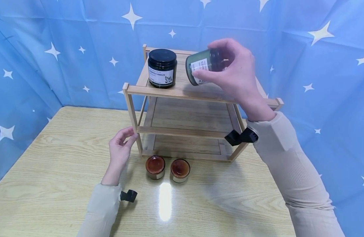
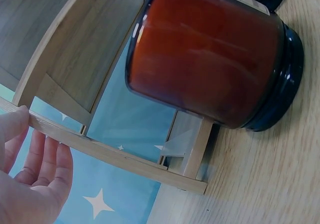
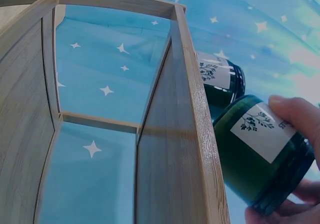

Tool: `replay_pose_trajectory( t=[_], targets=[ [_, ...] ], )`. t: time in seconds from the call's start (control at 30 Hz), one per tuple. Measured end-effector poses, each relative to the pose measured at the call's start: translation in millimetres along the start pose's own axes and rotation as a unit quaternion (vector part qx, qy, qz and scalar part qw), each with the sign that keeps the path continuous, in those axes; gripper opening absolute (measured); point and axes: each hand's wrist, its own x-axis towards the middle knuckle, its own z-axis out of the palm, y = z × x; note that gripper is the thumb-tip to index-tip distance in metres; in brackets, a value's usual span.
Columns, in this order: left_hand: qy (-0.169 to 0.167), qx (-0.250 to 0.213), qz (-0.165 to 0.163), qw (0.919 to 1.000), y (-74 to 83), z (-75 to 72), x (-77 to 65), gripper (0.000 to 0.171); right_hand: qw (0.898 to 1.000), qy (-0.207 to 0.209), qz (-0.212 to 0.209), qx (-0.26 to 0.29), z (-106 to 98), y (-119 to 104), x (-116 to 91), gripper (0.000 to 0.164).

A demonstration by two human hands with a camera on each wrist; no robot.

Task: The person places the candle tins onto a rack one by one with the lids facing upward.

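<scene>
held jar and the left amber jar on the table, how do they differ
Colour: the held jar looks green, the left amber jar reddish brown. Pose: the held jar is tipped, its lid pointing right in the head view; the left amber jar stands lid down on the table. The right hand grips the held jar; no hand touches the left amber jar. Both have a dark lid and a pale label.

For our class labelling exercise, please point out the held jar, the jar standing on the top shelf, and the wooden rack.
Held jar (image 1: pixel 203 65): head view, on its white label.
Standing jar (image 1: pixel 162 75): head view, on its label.
Wooden rack (image 1: pixel 182 132): head view, on its middle front rail.
</scene>
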Motion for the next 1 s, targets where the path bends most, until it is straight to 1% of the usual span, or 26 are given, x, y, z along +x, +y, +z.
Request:
replay_pose_trajectory(
  t=[0.17, 0.33, 0.57, 0.83, 1.0],
  targets=[
    [0.001, -0.003, -0.001, 1.0000, -0.3, -0.1, 0.3, 0.022, 1.000, -0.001, -0.008, 0.006, 2.9, -1.0, 0.7, 0.063],
    [0.001, -0.002, 0.000, 1.0000, -0.4, 0.0, 0.9, 0.020, 1.000, 0.001, -0.005, -0.012, 5.0, -2.1, 2.0, 0.061],
    [0.001, -0.012, 0.002, 0.9999, -1.0, 0.3, 1.7, 0.021, 0.999, -0.030, -0.005, -0.018, 6.8, -4.8, 4.6, 0.065],
    [0.002, -0.017, 0.002, 0.9998, -0.8, 0.3, 1.7, 0.022, 0.996, -0.067, -0.006, -0.065, 10.1, -3.6, 8.5, 0.071],
    [0.003, -0.017, 0.002, 0.9998, -0.6, 0.3, 1.7, 0.022, 0.994, -0.074, -0.010, -0.081, 13.2, -2.9, 11.0, 0.072]
  ],
)
